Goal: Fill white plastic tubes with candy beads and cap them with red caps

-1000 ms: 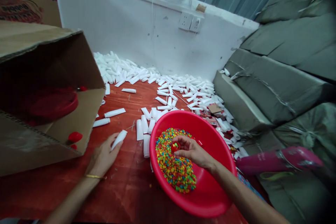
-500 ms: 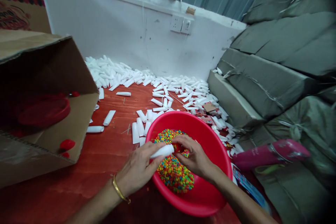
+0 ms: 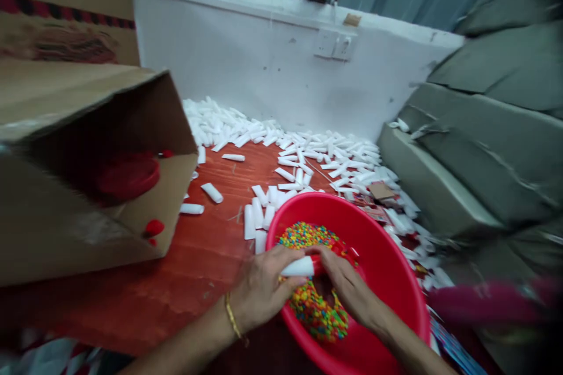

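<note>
Above a red plastic basin (image 3: 420,299), my left hand (image 3: 259,290) grips a small white tube (image 3: 297,268) between thumb and fingers. A red cap (image 3: 317,265) sits at the tube's right end, and my right hand (image 3: 349,287) has its fingers closed around that cap. How firmly the cap is seated, I cannot tell. Below both hands, small multicoloured candies (image 3: 319,319) lie in the basin, and a few red pieces (image 3: 352,253) like the cap rest beside them. A gold bracelet (image 3: 233,316) circles my left wrist.
Many white tubes (image 3: 246,129) are strewn over the reddish wooden surface (image 3: 211,252) toward the wall. At left an open cardboard box (image 3: 88,222) holds a round red object (image 3: 132,179) and red pieces. Grey wrapped packs (image 3: 444,181) and a blurred pink bottle (image 3: 484,303) are at right.
My right hand has brought the red cap against the tube's end; earlier, there the white end showed. The view has shifted left, so everything appears further right.
</note>
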Demonstrator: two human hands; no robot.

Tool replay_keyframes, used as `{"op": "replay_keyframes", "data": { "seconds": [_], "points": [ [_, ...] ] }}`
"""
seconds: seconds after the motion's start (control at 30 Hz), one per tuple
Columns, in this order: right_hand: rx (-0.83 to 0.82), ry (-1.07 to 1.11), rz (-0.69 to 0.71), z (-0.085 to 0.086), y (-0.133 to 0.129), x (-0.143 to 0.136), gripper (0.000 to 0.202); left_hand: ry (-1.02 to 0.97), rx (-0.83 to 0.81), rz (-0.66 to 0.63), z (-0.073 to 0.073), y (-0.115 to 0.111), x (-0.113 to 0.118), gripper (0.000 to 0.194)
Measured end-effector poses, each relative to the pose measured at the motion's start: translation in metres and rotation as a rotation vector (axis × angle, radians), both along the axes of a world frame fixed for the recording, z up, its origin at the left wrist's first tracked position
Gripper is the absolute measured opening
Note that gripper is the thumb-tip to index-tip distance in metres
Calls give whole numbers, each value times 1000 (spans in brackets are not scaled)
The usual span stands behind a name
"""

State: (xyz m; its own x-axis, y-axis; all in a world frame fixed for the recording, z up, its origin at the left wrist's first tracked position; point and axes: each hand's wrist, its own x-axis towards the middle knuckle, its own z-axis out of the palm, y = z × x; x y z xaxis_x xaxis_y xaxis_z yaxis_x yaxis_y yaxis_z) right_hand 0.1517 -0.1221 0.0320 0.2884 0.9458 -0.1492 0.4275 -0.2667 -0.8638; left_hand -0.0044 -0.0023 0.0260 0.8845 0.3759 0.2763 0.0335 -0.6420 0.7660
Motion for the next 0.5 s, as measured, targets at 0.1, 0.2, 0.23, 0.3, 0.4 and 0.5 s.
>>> {"op": "replay_keyframes", "data": {
  "seconds": [0.1, 0.2, 0.23, 0.3, 0.4, 0.5],
  "points": [
    [146, -152, 41, 3, -6, 6, 38, -30, -158, 45, 1, 0, -2, 28],
    [201, -148, 97, 0, -5, 14, 30, -55, -82, 23, -1, -1, -3, 28],
    [181, -127, 105, -2, -3, 14, 26, -55, -34, 15, -2, -2, -2, 29],
    [114, -101, 109, -5, -1, 9, 27, -48, 41, 3, -4, -6, -2, 31],
    [49, -128, 132, -3, -1, -4, 38, -23, 65, -6, -6, -13, -14, 31],
    [-3, -235, 200, 3, -3, -1, 51, 39, 63, 18, -17, -11, -55, 30]
  ]
}}
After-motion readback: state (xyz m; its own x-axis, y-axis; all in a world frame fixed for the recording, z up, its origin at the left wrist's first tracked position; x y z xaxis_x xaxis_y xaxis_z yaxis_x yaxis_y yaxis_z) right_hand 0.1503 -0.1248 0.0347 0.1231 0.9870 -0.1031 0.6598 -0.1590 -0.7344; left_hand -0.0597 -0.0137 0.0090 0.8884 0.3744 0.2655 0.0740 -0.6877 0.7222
